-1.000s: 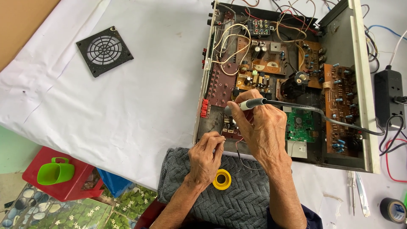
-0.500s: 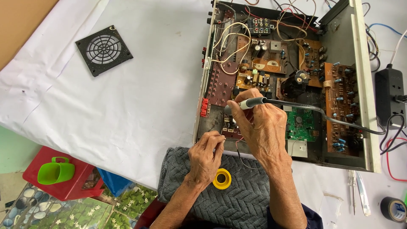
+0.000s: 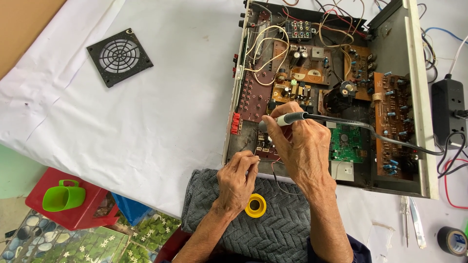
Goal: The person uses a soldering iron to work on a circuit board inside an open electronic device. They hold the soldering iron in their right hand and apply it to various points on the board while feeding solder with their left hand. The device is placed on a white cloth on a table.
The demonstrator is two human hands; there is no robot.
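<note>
Lower centre of the frame: the right hand [image 3: 304, 148] grips a soldering iron [image 3: 287, 119], its long axis running left-right, tip at the small board [image 3: 265, 146] in the open chassis [image 3: 414, 97]. The left hand [image 3: 237, 180], pinched on thin wire, lies just below.

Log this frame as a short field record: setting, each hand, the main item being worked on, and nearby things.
setting: table under a white sheet, seen from above
left hand: fingertips pinched at the near edge of the chassis; what they pinch is too small to tell
right hand: grips a grey soldering iron, tip pointed down at a small board
main item: opened electronics chassis with several circuit boards and loose wires
near the hands: yellow solder spool on a grey towel
elsewhere: black fan grille, power strip, black tape roll
</note>
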